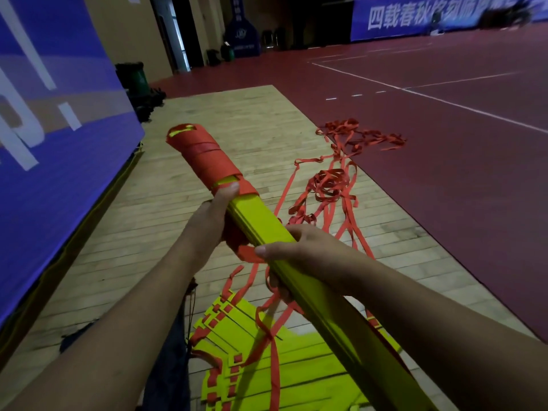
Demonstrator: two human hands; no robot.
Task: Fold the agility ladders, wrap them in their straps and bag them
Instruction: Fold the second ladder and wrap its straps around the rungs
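Ladder bundle (261, 215) gripped in left hand (207, 221); right hand (305, 250) pinches strap (247, 253); banner (415, 16) reads 四载春秋.

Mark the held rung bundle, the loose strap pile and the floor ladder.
held rung bundle (258, 212): head view, bare yellow face.
loose strap pile (329, 185): head view, tangled middle.
floor ladder (305, 378): head view, a yellow rung.

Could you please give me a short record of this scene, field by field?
held item: folded ladder bundle, yellow rungs stacked
wrapping: red strap wound round the far end only
left hand: grips the bundle just below the wrap
right hand: grips the bundle, thumb on the strap
wooden floor: loose straps tangled; second ladder fanned out, unwrapped
bagging: not yet done
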